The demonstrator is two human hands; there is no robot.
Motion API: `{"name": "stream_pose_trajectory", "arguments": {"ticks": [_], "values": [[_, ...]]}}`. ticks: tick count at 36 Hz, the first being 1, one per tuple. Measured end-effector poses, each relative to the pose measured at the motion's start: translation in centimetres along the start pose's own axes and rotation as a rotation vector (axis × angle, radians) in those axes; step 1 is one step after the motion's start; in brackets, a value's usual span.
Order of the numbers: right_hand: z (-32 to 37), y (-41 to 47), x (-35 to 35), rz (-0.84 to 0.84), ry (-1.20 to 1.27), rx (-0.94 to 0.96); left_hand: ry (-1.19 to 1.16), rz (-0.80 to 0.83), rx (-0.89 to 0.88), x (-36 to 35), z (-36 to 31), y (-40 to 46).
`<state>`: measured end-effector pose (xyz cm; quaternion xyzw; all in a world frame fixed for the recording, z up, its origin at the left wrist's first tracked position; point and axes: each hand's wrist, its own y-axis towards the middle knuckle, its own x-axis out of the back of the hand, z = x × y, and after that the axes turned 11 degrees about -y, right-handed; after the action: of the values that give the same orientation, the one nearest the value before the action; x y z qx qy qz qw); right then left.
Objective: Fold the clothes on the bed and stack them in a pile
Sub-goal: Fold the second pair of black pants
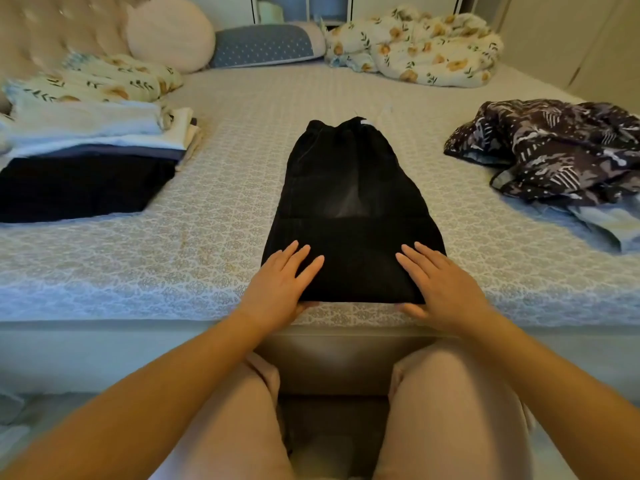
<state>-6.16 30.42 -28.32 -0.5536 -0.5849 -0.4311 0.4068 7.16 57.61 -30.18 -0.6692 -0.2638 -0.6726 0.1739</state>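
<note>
Head view: both hands, left (pixel 281 279) and right (pixel 437 284), press flat on the trousers' (pixel 349 188) near end. Trousers run lengthwise away; the pile (pixel 86 157) lies to their left.

pants (pixel 349 188) ctr on bed (pixel 221 216), stack (pixel 86 161) left, crumpled garment (pixel 554 150) right

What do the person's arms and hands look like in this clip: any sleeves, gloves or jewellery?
Both arms are bare up to the frame edge, with no sleeves in view. The left hand and right hand wear no gloves, and no rings, watch or bracelets show. The nails look short and unpainted. Below the arms, light pinkish-beige trousers cover the legs.
</note>
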Motion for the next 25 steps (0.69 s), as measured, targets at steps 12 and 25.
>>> {"name": "stream_pose_trajectory", "arguments": {"ticks": [12,25], "values": [[-2.4,2.5,5.5,-0.020,0.087,-0.137,-0.126,-0.046,0.144,6.6,0.7,2.8],[-10.3,6.1,13.9,0.490,0.936,-0.178,-0.808,0.742,0.315,18.8,4.6,8.1]]}}
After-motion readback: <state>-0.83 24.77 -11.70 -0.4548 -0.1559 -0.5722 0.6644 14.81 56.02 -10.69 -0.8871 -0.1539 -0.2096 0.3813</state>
